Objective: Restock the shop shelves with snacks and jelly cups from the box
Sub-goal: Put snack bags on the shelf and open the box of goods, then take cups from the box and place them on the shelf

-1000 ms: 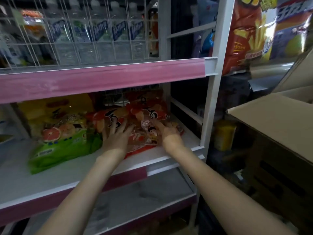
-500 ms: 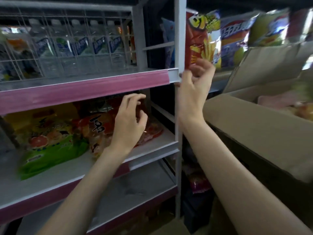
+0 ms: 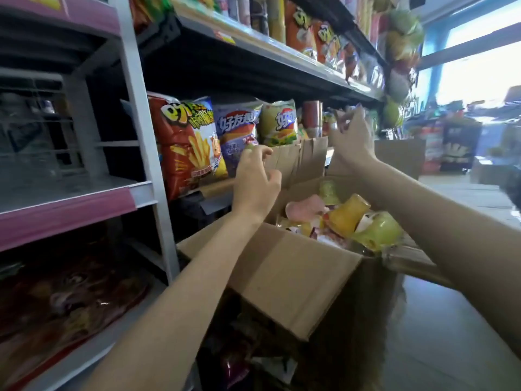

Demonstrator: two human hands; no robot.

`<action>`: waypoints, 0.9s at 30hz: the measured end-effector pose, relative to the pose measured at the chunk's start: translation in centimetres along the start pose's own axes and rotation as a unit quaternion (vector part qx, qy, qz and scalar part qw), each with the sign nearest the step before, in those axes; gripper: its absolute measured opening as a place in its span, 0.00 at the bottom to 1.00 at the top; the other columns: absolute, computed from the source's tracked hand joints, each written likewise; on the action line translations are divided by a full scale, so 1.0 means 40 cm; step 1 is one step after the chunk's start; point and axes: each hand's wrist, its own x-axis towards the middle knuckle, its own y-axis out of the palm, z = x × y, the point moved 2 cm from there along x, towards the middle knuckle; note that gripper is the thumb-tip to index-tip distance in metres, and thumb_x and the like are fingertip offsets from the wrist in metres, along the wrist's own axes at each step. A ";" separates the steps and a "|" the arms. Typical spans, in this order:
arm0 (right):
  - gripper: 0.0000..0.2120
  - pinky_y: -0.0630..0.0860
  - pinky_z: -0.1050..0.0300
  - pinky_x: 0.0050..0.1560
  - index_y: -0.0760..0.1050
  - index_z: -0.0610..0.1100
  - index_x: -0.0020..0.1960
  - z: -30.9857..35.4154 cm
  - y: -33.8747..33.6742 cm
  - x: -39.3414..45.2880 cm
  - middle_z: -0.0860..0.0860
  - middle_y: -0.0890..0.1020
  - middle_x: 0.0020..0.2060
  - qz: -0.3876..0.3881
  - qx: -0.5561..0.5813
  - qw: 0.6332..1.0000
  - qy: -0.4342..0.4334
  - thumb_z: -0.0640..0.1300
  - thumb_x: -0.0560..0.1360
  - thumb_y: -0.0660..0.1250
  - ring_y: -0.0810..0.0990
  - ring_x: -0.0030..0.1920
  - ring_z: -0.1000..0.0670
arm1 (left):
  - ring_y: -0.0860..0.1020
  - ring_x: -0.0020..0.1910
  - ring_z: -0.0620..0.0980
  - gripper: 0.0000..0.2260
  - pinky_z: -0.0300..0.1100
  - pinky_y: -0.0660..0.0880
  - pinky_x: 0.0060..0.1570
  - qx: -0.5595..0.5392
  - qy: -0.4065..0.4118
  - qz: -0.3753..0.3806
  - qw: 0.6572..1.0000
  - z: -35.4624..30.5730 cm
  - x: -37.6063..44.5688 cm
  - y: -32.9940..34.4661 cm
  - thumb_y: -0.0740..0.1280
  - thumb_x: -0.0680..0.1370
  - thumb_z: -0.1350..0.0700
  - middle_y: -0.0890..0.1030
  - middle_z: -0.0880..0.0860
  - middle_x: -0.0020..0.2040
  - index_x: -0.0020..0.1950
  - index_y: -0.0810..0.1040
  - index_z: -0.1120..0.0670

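Both hands have left the pink-edged shelf, and the view has swung right to the open cardboard box (image 3: 284, 275), which now fills the lower centre of the frame. Its near flap hangs down toward the camera, plain matte brown card with a crease across it, folded out presumably to keep the mouth clear.

Inside, at centre right, lie the jelly cups (image 3: 349, 218): small tapered tubs of glossy translucent plastic, yellow, green and pink, tumbled on their sides in a loose heap, so each will need picking singly.

Above the box's left edge hovers the left hand (image 3: 255, 183), fingers loosely curled, nothing in them, likely about to dip in. Higher, upper centre right, the right hand (image 3: 352, 136) is raised with fingers bent and fingertips drawn close; whether they pinch something small I cannot tell.

Behind the hands, the far flap (image 3: 298, 159) stands upright, ribbed with vertical creases. Beyond it, at centre, puffy foil snack bags (image 3: 194, 145) stand upright, faces outward for shoppers, on a dark shelf (image 3: 270, 55) of the neighbouring rack, more bags ranged above.
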 end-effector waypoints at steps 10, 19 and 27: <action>0.35 0.46 0.34 0.71 0.58 0.55 0.74 -0.300 0.051 -0.040 0.46 0.62 0.70 0.427 -0.503 0.739 -0.135 0.57 0.71 0.68 0.54 0.73 0.41 | 0.73 0.57 0.53 0.19 0.44 0.70 0.53 -0.047 -0.185 0.183 0.964 0.068 -0.002 0.204 0.65 0.76 0.57 0.73 0.56 0.62 0.66 0.68 0.55; 0.38 0.64 0.47 0.66 0.53 0.52 0.75 -0.300 0.107 -0.026 0.45 0.72 0.64 0.403 -0.532 0.715 -0.210 0.47 0.71 0.71 0.69 0.66 0.41 | 0.71 0.55 0.47 0.17 0.36 0.68 0.46 -0.081 -0.187 0.135 0.970 0.072 -0.011 0.200 0.64 0.77 0.58 0.73 0.54 0.62 0.65 0.68 0.53; 0.40 0.70 0.58 0.48 0.59 0.49 0.69 -0.245 0.073 0.004 0.50 0.76 0.53 0.214 -0.017 0.970 -0.114 0.51 0.64 0.77 0.76 0.50 0.49 | 0.74 0.57 0.51 0.25 0.45 0.75 0.51 -0.329 -0.264 0.187 0.887 0.056 0.002 0.165 0.67 0.75 0.49 0.71 0.52 0.61 0.70 0.62 0.43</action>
